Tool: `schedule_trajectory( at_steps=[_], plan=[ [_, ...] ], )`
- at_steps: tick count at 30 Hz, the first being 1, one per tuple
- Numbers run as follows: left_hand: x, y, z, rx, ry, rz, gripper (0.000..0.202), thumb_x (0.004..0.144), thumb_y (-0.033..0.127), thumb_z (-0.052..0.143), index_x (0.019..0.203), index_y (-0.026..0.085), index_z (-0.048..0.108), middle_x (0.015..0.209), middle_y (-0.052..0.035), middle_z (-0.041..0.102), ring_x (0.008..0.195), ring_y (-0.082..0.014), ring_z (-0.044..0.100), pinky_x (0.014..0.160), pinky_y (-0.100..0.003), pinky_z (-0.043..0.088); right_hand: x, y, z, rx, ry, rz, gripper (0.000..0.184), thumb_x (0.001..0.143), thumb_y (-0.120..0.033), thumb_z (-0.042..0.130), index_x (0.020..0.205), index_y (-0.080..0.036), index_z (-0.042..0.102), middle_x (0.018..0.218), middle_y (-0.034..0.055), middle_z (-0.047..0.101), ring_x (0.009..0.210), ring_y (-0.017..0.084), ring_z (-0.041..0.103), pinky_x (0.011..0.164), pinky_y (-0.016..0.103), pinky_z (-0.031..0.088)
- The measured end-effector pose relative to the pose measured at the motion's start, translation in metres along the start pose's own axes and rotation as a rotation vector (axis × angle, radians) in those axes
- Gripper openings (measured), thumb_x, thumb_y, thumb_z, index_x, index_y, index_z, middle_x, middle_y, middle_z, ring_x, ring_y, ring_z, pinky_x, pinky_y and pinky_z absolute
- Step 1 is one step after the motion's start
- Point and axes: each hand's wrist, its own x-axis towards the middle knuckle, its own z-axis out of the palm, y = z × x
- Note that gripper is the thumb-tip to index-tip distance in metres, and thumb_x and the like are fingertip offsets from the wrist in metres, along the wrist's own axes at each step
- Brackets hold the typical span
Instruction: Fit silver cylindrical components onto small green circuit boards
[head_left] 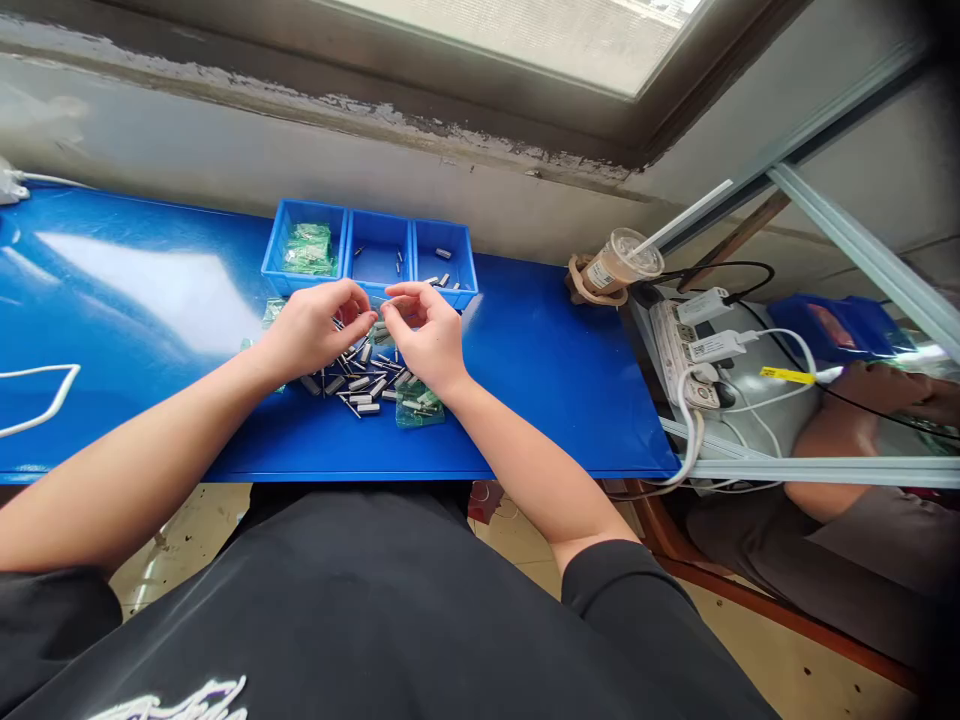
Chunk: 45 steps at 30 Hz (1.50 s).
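My left hand (319, 325) and my right hand (427, 335) meet above a pile of small metal parts, fingertips close together. Thumb and fingers of each are pinched; whatever they grip is too small to make out. Below them lie several short silvery cylinders (360, 384) and thin dark pins (349, 404). A green-tinted plastic bag (420, 408) with parts inside is by my right wrist. Another greenish bag (272, 311) shows partly behind my left hand.
Three joined blue bins stand behind the pile: the left bin (268, 262) holds green bags (309, 250), the middle bin (379, 240) a few pins, the right bin (442, 235) some cylinders. Rightward are an iced drink cup (619, 262), a power strip (675, 345) and another person's arm (836, 440).
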Motion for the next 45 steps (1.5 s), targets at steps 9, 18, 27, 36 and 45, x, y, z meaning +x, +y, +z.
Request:
schedule_trajectory(
  at_steps=[9, 18, 27, 36, 45],
  plan=[
    [-0.001, 0.003, -0.001, -0.102, -0.02, -0.008, 0.039, 0.087, 0.056, 0.081, 0.101, 0.022, 0.068, 0.096, -0.0073, 0.078, 0.084, -0.0223, 0.074, 0.08, -0.037, 0.062, 0.002, -0.002, -0.003, 0.236, -0.122, 0.046, 0.063, 0.095, -0.08, 0.065, 0.12, -0.022, 0.071, 0.118, 0.0096, 0.082, 0.113, 0.021, 0.079, 0.095, 0.035, 0.069],
    [0.002, 0.002, 0.0, -0.126, 0.049, -0.123, 0.025, 0.095, 0.042, 0.063, 0.104, 0.021, 0.073, 0.096, -0.0073, 0.081, 0.079, -0.0193, 0.074, 0.076, -0.035, 0.06, 0.002, -0.001, -0.002, 0.273, -0.141, 0.025, 0.049, 0.097, -0.068, 0.07, 0.114, -0.023, 0.069, 0.12, 0.0088, 0.082, 0.109, 0.021, 0.082, 0.094, 0.038, 0.071],
    [0.004, 0.002, 0.003, -0.456, 0.097, -0.274, 0.037, 0.091, 0.045, 0.078, 0.117, 0.021, 0.068, 0.096, -0.0094, 0.083, 0.089, -0.0231, 0.081, 0.078, -0.036, 0.065, 0.009, 0.004, -0.006, 0.051, 0.045, 0.035, 0.03, 0.094, -0.04, 0.074, 0.117, -0.021, 0.072, 0.111, 0.0062, 0.082, 0.095, 0.015, 0.075, 0.078, 0.029, 0.062],
    [0.006, -0.001, 0.002, -0.458, 0.091, -0.255, 0.036, 0.093, 0.045, 0.075, 0.119, 0.021, 0.066, 0.091, -0.0066, 0.081, 0.084, -0.0219, 0.081, 0.078, -0.035, 0.064, 0.012, 0.007, -0.004, 0.258, -0.086, 0.238, 0.028, 0.09, -0.044, 0.079, 0.102, -0.02, 0.069, 0.084, -0.0003, 0.074, 0.066, 0.011, 0.067, 0.052, 0.022, 0.053],
    [0.008, -0.001, -0.001, -0.455, 0.064, -0.288, 0.033, 0.089, 0.039, 0.073, 0.117, 0.023, 0.065, 0.071, 0.0009, 0.07, 0.062, -0.0172, 0.07, 0.06, -0.032, 0.056, 0.014, 0.009, -0.003, 0.316, -0.031, 0.278, 0.034, 0.092, -0.046, 0.081, 0.107, -0.022, 0.064, 0.087, -0.0008, 0.074, 0.065, 0.009, 0.067, 0.052, 0.02, 0.053]
  ],
)
